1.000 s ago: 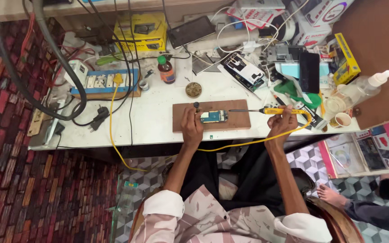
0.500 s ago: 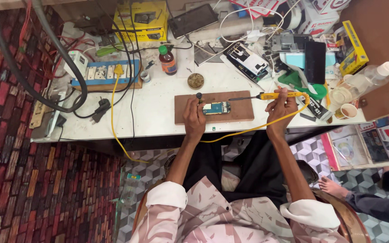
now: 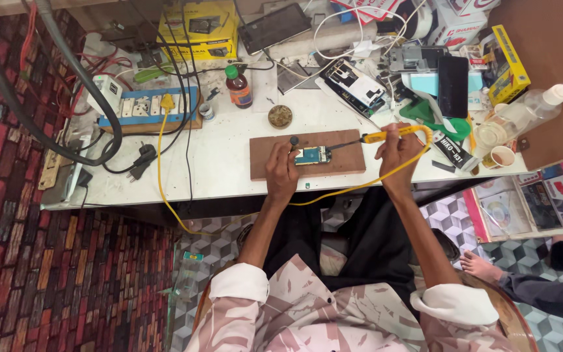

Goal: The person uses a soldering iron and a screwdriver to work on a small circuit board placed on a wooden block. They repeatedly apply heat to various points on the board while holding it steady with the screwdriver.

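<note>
We hold a yellow soldering iron (image 3: 392,133) in our right hand (image 3: 395,153), fingers clamped round its handle, its tip reaching a small circuit board (image 3: 312,156) that lies on a wooden board (image 3: 268,163) at mid-frame. Our left hand (image 3: 283,168) presses on the circuit board's left edge, fingers closed down on it. The circuit board looks light, thin and fragile, best pinned by its edges; the iron is stiff, to be gripped only at the handle. Its yellow cord (image 3: 353,184) loops over the tabletop (image 3: 216,163) edge. A brown bottle (image 3: 238,86), a round tin (image 3: 280,116) and a power strip (image 3: 144,107) crowd the upper half.
</note>
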